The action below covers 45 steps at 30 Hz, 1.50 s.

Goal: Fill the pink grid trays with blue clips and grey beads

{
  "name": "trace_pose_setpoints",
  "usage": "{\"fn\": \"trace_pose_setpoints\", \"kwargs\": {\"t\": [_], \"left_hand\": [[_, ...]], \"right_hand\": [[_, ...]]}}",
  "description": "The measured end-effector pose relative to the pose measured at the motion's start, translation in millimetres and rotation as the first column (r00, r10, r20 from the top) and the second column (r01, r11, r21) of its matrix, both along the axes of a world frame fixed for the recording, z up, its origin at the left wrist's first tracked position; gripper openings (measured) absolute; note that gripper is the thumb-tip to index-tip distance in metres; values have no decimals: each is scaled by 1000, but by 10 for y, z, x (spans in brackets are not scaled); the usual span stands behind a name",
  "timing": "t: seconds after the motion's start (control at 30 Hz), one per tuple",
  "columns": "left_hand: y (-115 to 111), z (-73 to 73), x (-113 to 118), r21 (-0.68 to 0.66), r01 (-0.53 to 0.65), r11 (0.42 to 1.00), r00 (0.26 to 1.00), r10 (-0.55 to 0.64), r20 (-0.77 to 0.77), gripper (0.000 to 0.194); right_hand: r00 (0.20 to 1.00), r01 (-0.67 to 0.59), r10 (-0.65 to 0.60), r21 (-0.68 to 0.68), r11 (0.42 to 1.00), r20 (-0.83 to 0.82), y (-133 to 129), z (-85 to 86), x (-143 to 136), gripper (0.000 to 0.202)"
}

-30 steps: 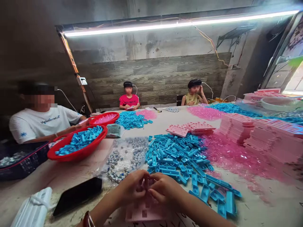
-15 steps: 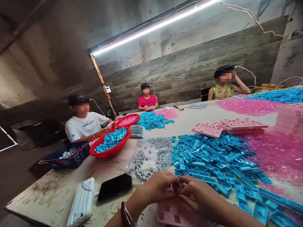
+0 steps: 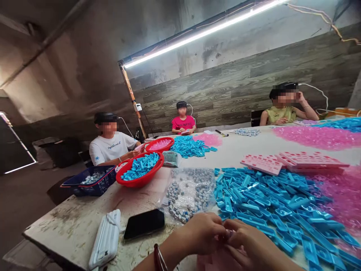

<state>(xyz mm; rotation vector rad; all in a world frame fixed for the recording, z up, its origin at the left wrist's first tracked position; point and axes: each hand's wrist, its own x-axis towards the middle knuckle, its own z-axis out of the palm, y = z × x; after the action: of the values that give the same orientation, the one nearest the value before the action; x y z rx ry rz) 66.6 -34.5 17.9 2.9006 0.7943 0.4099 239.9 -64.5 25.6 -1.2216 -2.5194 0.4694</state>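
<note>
My left hand (image 3: 201, 232) and my right hand (image 3: 249, 241) meet at the front of the table, fingertips pinched together. Between them shows a sliver of a small pinkish piece (image 3: 230, 234), mostly hidden by the fingers. Below lies a pink plastic tray (image 3: 207, 262), largely covered by both hands; in the earlier view it shows square openings. Just beyond the right hand spreads a heap of blue plastic pieces (image 3: 262, 199). A clear bag (image 3: 188, 194) of small white, blue and grey parts lies beyond the left hand.
A black phone (image 3: 144, 224) and a white power bank (image 3: 105, 239) lie at left. Behind them stand a red basin (image 3: 139, 180) and a dark blue basket (image 3: 97, 188). Pink trays (image 3: 293, 162) rest on the heap. Three people sit around the table's far side.
The view has turned left, so the scene sits further right. My hands stay pinched together above the pink tray, now covering more of it.
</note>
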Motion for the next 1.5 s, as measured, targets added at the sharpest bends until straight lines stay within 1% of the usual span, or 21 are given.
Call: {"fn": "trace_pose_setpoints", "kwargs": {"t": [0.07,0.2,0.27,0.33,0.4,0.5,0.6,0.67,0.7,0.77,0.83,0.9,0.97,1.03,1.13,1.23,1.3,1.33,1.43,1.5], "left_hand": [[13,-36,7,-2,11,1000,999,-11,36,8],[28,-70,11,29,23,999,995,-26,94,22],[36,-90,2,62,14,998,995,-20,102,20],[49,-119,-13,75,-9,997,993,0,116,13],[64,-149,-30,47,-5,999,992,-1,130,12],[75,-172,-52,-15,29,999,991,-27,130,17],[50,-150,-62,-24,7,1000,995,-4,96,17],[14,-106,-65,-22,-8,1000,997,10,76,18],[-9,-76,-67,-24,-15,1000,997,16,77,21],[-57,-11,-74,-46,-38,998,996,42,85,34],[-99,46,-82,-100,-76,992,994,84,75,46],[-126,79,-88,-171,-109,979,992,119,51,48],[-139,85,-85,-233,-126,964,988,143,58,45],[-143,70,-74,-282,-111,953,983,147,109,46],[-147,25,-46,-314,-80,946,967,149,204,53],[-166,-16,-13,-279,-48,959,946,132,295,66],[-193,-25,14,-218,4,976,934,74,348,67],[-210,-24,30,-171,34,985,929,32,369,65],[-256,2,69,-11,102,995,918,-90,385,50],[-273,33,74,34,124,992,924,-128,360,45]], "right_hand": [[999,-33,33,-20,999,-4,15,-13,-11,30],[999,-50,49,-54,997,-18,54,-60,-6,28],[998,-55,53,-77,996,-24,69,-82,9,29],[998,-65,62,-100,993,-28,74,-96,23,32],[997,-75,71,-117,990,-39,69,-102,28,34],[995,-69,60,-115,991,-81,48,-110,20,36],[992,-46,33,-107,993,-122,35,-131,3,35],[990,-30,14,-111,993,-144,40,-151,-7,32],[988,-20,1,-118,993,-156,47,-161,-12,30],[982,1,-27,-140,990,-189,64,-176,-24,25],[972,14,-50,-158,987,-230,77,-184,-37,23],[964,35,-78,-168,985,-252,78,-183,-49,21],[961,95,-138,-179,979,-241,66,-173,-57,15],[956,163,-203,-190,968,-214,41,-148,-54,10],[939,241,-279,-195,951,-202,-5,-74,-19,12],[920,296,-337,-208,932,-199,-42,18,57,28],[918,306,-354,-249,919,-180,-56,60,115,37],[923,294,-349,-287,912,-162,-58,70,141,36],[946,216,-297,-440,872,-126,-54,71,183,22],[953,134,-255,-524,841,-165,-52,75,179,20]]}}
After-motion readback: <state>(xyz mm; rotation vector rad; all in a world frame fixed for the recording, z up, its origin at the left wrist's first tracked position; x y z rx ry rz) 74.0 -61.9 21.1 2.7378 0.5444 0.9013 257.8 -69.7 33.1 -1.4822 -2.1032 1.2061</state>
